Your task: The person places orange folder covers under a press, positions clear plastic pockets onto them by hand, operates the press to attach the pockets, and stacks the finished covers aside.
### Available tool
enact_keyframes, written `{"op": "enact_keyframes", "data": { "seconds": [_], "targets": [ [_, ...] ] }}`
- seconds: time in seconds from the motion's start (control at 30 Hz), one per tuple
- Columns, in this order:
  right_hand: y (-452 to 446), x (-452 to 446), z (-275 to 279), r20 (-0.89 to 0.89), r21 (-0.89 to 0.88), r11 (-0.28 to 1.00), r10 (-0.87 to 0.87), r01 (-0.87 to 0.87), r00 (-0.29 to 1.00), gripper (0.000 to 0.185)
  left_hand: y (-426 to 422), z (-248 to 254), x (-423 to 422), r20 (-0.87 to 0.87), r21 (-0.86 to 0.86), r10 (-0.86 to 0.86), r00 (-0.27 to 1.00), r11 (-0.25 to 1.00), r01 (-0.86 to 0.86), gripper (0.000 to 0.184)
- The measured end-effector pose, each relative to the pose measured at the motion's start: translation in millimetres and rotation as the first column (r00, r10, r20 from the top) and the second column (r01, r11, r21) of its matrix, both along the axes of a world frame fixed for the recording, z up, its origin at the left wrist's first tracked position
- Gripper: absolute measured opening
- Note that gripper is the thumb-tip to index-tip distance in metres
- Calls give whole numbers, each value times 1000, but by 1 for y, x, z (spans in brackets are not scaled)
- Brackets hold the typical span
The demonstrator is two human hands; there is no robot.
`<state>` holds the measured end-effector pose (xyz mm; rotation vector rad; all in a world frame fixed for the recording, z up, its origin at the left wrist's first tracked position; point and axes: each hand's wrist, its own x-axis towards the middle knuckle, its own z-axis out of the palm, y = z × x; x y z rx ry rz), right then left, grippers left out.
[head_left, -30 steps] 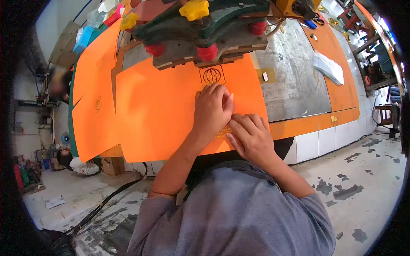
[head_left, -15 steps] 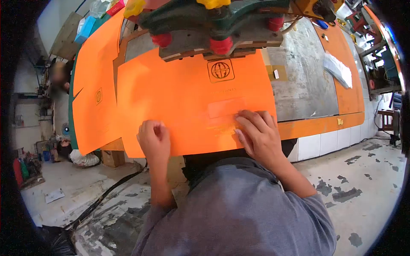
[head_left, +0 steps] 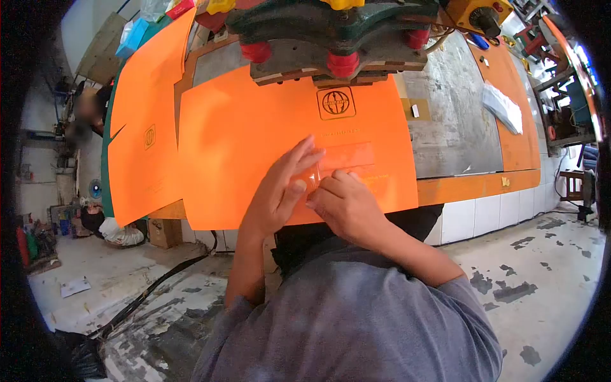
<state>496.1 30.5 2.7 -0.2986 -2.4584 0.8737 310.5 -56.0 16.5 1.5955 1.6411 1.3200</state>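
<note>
glossy clear plastic film [head_left: 312, 177] shows between the hands, over the flat bright-orange sheet [head_left: 235, 140] — ease it gently, keeping the sheet flat. left hand [head_left: 275, 196]: fingers extended, slightly spread. right hand [head_left: 345, 204]: fingers curled together; whether they pinch the film, i cannot tell — knuckles hide the grip. small gold lettering [head_left: 342, 134] is too faint to read.

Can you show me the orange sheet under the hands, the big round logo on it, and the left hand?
Orange sheet [head_left: 237, 140]: head view, on a bare part.
Big round logo [head_left: 335, 102]: head view, on the middle of its circle.
Left hand [head_left: 275, 190]: head view, on the middle of the hand.
</note>
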Motion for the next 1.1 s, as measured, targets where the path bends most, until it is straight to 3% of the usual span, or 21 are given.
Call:
{"op": "enact_keyframes", "data": {
  "seconds": [0.03,0.07,0.13,0.23,0.3,0.33,0.37,0.4,0.47,0.5,0.53,0.57,0.67,0.77,0.8,0.87,0.93,1.0,1.03,1.1],
  "targets": [
    [-1,7,6,98,25,998,51,-53,994,13,3,-3,-1,-64,-82,-36,997,996,31,64],
    [-10,14,3,53,53,977,202,-205,978,14,5,-6,-2,-127,-165,-77,989,985,56,76],
    [-24,27,-6,-57,119,881,467,-458,883,14,5,-12,-2,-162,-181,-77,984,982,48,74],
    [-1,70,-3,102,-32,902,432,-431,896,13,3,-14,-3,-223,-193,-71,972,981,27,71],
    [34,109,13,166,-179,946,300,-270,939,13,2,-17,-2,-236,-206,-80,968,978,31,69],
    [54,137,15,165,-220,970,144,-105,976,16,2,-18,-2,-308,-177,-81,948,984,26,66],
    [77,173,11,117,-119,980,-147,160,982,15,2,-19,-2,-379,-146,-80,922,989,26,64],
    [101,209,7,60,-72,903,-420,423,906,14,2,-18,-1,-375,-146,-86,923,989,33,64],
    [141,305,-8,-35,-77,649,-760,757,649,23,3,-15,1,-408,-144,-76,910,989,18,61],
    [140,317,8,-139,-102,346,-933,933,331,22,4,-15,1,-418,-140,-72,906,990,14,60],
    [149,370,2,-262,-216,363,-916,906,304,26,4,-16,0,-449,-138,-78,890,990,18,57],
    [141,375,16,-301,-248,317,-923,915,238,29,3,-17,-1,-466,-137,-84,881,990,22,56],
    [116,343,42,-334,-290,298,-922,909,196,31,1,-19,0,-568,-115,-109,816,992,52,52],
    [98,305,49,-381,-396,414,-886,820,263,35,-1,-14,6,-662,-118,-144,735,989,87,51],
    [93,297,50,-374,-355,597,-796,719,476,38,0,-13,8,-684,-121,-152,713,988,95,51],
    [88,259,62,-363,-278,857,-513,434,778,45,4,-14,17,-663,-121,-172,729,985,122,51],
    [75,215,66,-321,-358,859,-482,366,816,39,11,-14,29,-638,-137,-202,743,979,148,53],
    [67,165,81,-115,-363,819,-513,444,851,24,22,-13,42,-621,-148,-220,752,976,163,55],
    [65,141,77,-97,-386,808,-515,444,852,20,29,-13,50,-618,-148,-227,752,974,173,56],
    [65,105,54,-59,-316,831,-498,457,865,17,39,-14,61,-616,-144,-231,753,973,180,57]
  ]
}}
